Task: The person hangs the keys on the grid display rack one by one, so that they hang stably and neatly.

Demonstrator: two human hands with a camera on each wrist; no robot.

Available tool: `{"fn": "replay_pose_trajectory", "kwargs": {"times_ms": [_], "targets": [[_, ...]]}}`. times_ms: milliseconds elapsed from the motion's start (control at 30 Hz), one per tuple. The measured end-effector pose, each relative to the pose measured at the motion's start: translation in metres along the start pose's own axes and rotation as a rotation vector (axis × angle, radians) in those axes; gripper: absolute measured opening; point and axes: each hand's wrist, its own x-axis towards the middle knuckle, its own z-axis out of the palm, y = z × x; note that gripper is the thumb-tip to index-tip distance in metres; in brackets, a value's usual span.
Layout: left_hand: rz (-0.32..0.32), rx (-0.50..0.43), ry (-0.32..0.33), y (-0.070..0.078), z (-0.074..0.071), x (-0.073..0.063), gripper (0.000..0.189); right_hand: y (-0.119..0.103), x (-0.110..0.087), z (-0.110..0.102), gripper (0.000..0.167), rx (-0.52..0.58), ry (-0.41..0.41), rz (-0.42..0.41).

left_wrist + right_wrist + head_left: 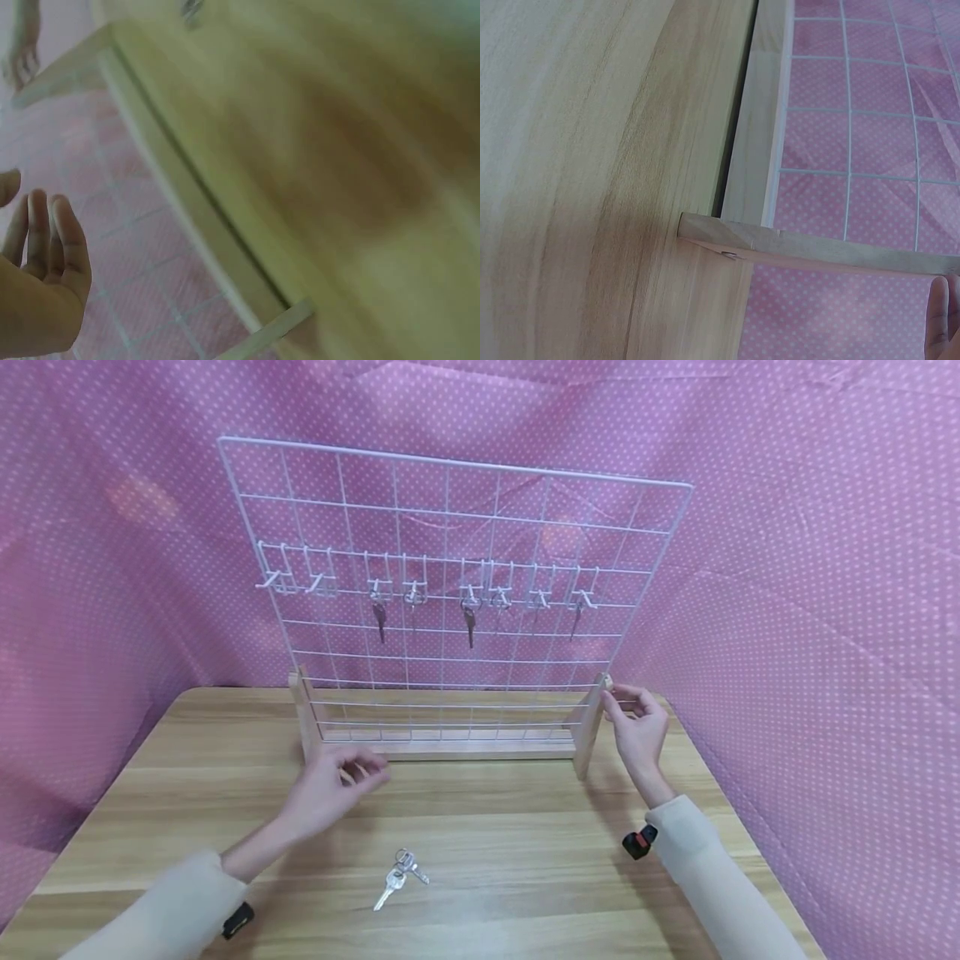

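A white wire grid rack (457, 462) stands upright in a wooden base (450, 750). My right hand (639, 725) is at the right wooden upright (588, 737), thumb and fingers pinching near its top. In the right wrist view, fingertips (937, 315) show at the end of that upright. My left hand (330, 789), fingers loosely bent and holding nothing, hovers in front of the base's left end. In the left wrist view the same hand (45, 285) appears before the grid. On the table, nearer to me, lies a ring with two keys (393, 882).
A row of white hooks (321, 583) runs across the grid. Keys (470, 628) hang from several of them; the two leftmost hooks carry none. Pink dotted cloth (810, 610) surrounds the wooden table (510, 893) behind and at the sides.
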Motion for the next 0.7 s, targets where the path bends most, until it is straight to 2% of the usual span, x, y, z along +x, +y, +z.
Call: {"fn": "replay_pose_trajectory", "kwargs": {"times_ms": [200, 300, 433, 700], "targets": [[0.061, 0.086, -0.224, -0.016, 0.018, -0.023, 0.015, -0.001, 0.000, 0.001, 0.027, -0.002, 0.003, 0.003], [0.082, 0.138, -0.298, -0.020, 0.025, -0.033, 0.015, -0.001, 0.000, 0.001, 0.027, 0.002, 0.007, -0.001], [0.103, 0.164, -0.334, -0.023, 0.032, -0.043, 0.013, -0.001, 0.000, 0.001, 0.027, 0.002, 0.009, -0.011], [0.107, 0.178, -0.337, -0.035, 0.045, -0.052, 0.014, -0.002, -0.001, 0.001, 0.027, -0.012, 0.012, -0.013]]}}
